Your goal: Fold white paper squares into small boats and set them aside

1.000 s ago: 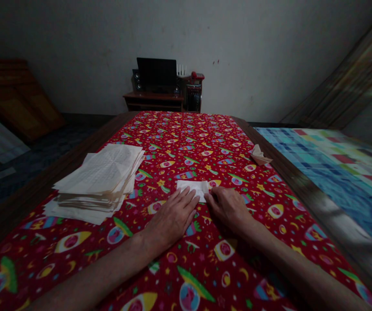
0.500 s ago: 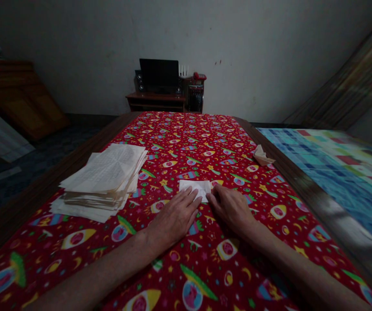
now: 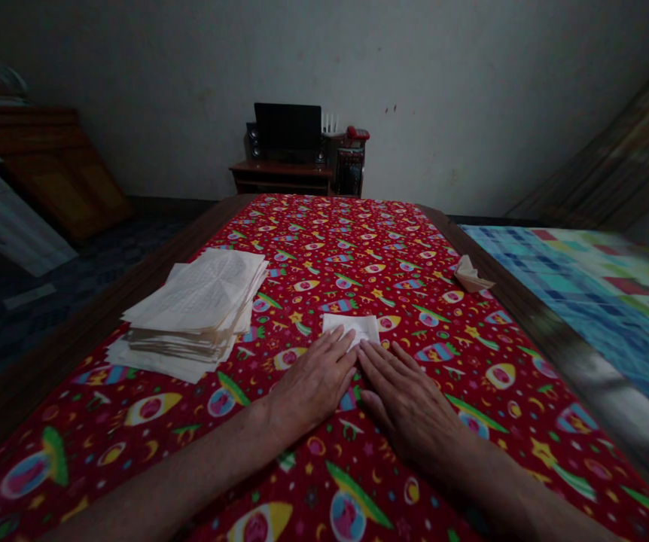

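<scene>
A small folded sheet of white paper (image 3: 351, 323) lies flat on the red patterned cloth (image 3: 324, 256), straight in front of me. My left hand (image 3: 316, 373) rests on its left part, palm down with the fingers stretched out. On the near right edge of the paper lie the fingertips of my right hand (image 3: 406, 391), which is also flat, its thumb apart from the fingers. Both hands hide the paper's near edge. Neither hand grips anything.
To the left stands a stack of loose paper sheets (image 3: 205, 293). A folded paper shape (image 3: 471, 275) sits near the cloth's right edge. Beyond the table are a monitor (image 3: 289, 132) on a small desk, a wooden cabinet (image 3: 70, 173) and a bed with a blue checked cover (image 3: 550, 286).
My right hand has gone from curled fingers at the paper's right edge to lying flat with its fingers extended over the near edge. The view has shifted slightly left.
</scene>
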The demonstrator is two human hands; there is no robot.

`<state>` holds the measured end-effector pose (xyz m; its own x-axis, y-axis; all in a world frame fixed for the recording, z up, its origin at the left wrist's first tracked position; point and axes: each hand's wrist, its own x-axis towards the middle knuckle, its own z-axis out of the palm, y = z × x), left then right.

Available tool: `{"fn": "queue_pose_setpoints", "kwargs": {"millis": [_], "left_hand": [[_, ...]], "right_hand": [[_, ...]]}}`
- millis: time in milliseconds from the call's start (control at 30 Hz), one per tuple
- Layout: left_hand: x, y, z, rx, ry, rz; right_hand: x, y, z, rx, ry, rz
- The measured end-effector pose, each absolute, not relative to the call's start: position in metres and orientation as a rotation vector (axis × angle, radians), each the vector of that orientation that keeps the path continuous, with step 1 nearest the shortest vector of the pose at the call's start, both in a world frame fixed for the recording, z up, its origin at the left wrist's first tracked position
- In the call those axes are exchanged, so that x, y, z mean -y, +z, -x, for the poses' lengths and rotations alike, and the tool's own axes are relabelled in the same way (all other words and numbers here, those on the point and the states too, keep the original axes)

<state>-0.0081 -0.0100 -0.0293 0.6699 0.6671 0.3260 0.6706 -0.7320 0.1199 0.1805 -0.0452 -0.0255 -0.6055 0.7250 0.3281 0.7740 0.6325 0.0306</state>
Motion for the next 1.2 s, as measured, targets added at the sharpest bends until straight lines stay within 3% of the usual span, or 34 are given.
{"fn": "queue_pose_setpoints", "kwargs": {"millis": [833, 1033, 1200], "left_hand": [[0.016, -0.018, 0.054, 1.213, -0.412, 2.766], [0.008, -0.014, 0.044, 1.095, -0.531, 2.782], [0.004, -0.019, 0.023, 1.045, -0.416, 2.877]], "right_hand": [[0.041, -0.024, -0.192, 2.563, -0.445, 1.148], [0.041, -0.031, -0.189, 2.527, -0.54, 1.131], [0.04, -0.03, -0.188, 2.517, -0.525, 1.115]]}}
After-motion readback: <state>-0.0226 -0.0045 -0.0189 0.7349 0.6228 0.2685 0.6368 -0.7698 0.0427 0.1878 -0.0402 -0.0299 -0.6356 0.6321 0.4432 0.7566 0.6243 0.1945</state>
